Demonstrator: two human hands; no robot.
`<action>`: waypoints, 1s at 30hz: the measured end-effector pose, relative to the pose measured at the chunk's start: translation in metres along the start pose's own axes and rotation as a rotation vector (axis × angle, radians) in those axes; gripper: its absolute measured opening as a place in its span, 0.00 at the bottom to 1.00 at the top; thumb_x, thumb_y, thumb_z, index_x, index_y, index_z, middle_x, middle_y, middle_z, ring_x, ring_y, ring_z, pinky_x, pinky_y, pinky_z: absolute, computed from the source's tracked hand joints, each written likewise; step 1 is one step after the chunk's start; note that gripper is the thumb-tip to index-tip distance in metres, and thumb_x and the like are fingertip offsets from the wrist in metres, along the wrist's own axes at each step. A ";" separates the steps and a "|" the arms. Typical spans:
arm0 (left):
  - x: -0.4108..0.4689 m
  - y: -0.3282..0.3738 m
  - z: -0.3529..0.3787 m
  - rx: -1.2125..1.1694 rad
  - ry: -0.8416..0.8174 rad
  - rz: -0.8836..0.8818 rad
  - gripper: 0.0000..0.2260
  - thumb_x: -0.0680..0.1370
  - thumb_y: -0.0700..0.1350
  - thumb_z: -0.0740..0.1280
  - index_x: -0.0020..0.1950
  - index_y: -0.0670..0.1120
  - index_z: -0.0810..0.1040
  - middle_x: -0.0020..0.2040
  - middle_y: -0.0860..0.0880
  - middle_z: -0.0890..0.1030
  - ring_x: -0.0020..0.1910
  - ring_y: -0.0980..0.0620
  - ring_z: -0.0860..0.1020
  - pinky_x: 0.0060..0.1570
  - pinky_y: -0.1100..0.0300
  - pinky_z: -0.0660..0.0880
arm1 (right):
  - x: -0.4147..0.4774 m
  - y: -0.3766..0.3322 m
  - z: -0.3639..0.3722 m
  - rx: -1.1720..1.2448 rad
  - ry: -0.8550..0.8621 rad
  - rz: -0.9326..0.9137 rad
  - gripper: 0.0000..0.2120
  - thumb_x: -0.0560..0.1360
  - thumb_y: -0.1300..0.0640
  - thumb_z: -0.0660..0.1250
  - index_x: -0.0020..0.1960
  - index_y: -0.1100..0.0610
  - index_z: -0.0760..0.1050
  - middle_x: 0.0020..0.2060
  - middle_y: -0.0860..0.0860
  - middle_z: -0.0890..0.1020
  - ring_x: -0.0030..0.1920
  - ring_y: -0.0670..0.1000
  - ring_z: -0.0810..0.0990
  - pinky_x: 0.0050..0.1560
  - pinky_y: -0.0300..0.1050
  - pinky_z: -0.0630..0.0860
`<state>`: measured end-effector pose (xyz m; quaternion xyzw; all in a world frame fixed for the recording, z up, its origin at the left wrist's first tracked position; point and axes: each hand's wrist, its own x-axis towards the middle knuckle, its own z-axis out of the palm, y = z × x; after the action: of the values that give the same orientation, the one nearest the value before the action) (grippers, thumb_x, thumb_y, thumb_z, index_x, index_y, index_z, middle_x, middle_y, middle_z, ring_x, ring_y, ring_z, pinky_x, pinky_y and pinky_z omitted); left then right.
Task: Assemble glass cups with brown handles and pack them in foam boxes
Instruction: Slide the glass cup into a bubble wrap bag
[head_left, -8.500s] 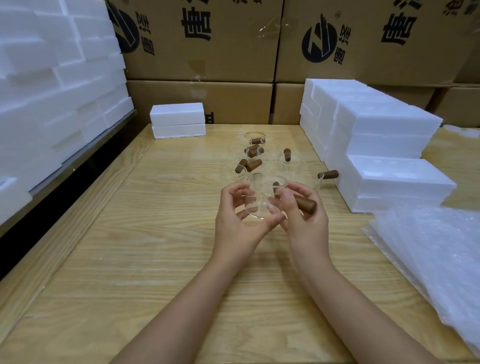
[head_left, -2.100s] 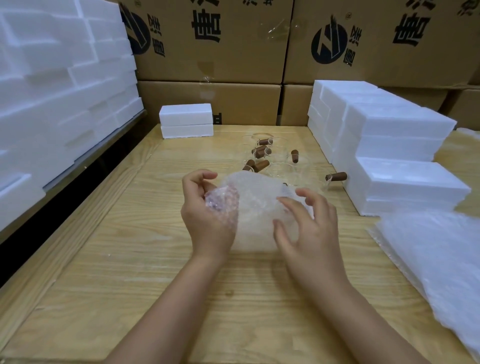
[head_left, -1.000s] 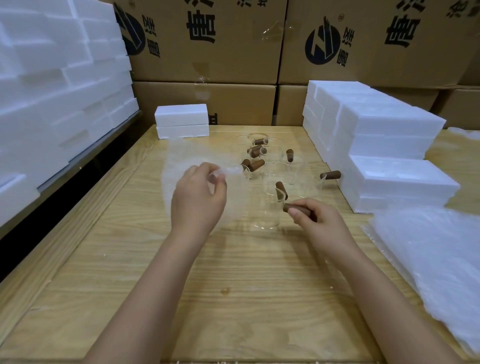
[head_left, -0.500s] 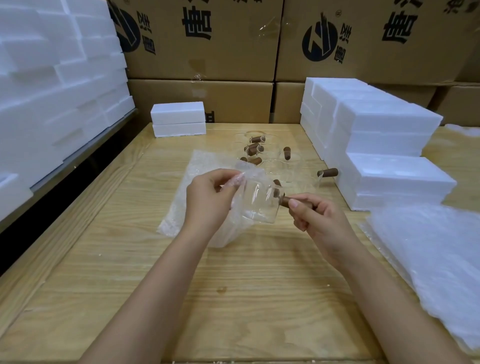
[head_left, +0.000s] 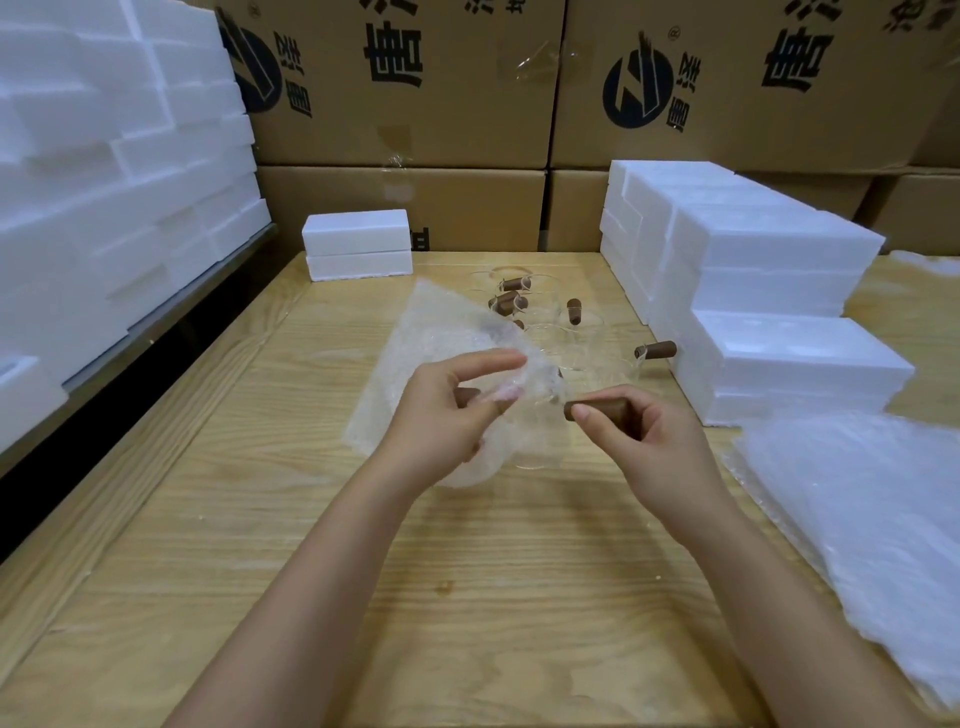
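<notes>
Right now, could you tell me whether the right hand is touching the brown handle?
Touching. The head view shows the right hand with thumb and fingers curled round the handle, with no gap between them.

The person's left hand (head_left: 441, 415) and right hand (head_left: 639, 441) are bare, with slender fingers and short, plain nails. The left forearm (head_left: 322, 571) and right forearm (head_left: 779, 597) are bare to the near edge.

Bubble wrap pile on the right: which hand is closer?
Right. The right hand, gripping a brown handle, is just left of the pile; the left hand, pinching a loose sheet, is farther left.
</notes>
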<state>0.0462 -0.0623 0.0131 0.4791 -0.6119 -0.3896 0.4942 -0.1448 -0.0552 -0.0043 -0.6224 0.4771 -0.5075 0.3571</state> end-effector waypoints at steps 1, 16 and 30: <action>-0.001 0.001 -0.001 0.005 -0.054 0.014 0.12 0.78 0.40 0.69 0.57 0.54 0.81 0.27 0.62 0.77 0.21 0.58 0.67 0.24 0.67 0.68 | 0.001 0.000 0.000 0.000 0.016 0.014 0.03 0.73 0.56 0.71 0.41 0.50 0.82 0.30 0.45 0.79 0.31 0.40 0.73 0.34 0.29 0.70; -0.009 -0.027 0.007 0.442 0.154 0.127 0.16 0.70 0.39 0.72 0.47 0.58 0.73 0.41 0.58 0.77 0.31 0.57 0.72 0.40 0.58 0.74 | 0.000 -0.002 0.004 0.196 0.307 0.164 0.12 0.77 0.50 0.65 0.36 0.49 0.79 0.23 0.36 0.75 0.28 0.37 0.72 0.45 0.40 0.68; -0.023 -0.019 0.028 0.261 0.301 0.350 0.06 0.75 0.56 0.61 0.40 0.58 0.67 0.32 0.60 0.73 0.29 0.58 0.69 0.31 0.69 0.63 | -0.003 0.001 0.012 -0.077 0.223 -0.082 0.01 0.73 0.50 0.69 0.44 0.43 0.79 0.48 0.46 0.76 0.48 0.39 0.75 0.52 0.37 0.72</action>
<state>0.0242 -0.0448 -0.0163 0.4784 -0.6501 -0.1402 0.5735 -0.1333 -0.0527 -0.0092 -0.5944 0.5070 -0.5691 0.2565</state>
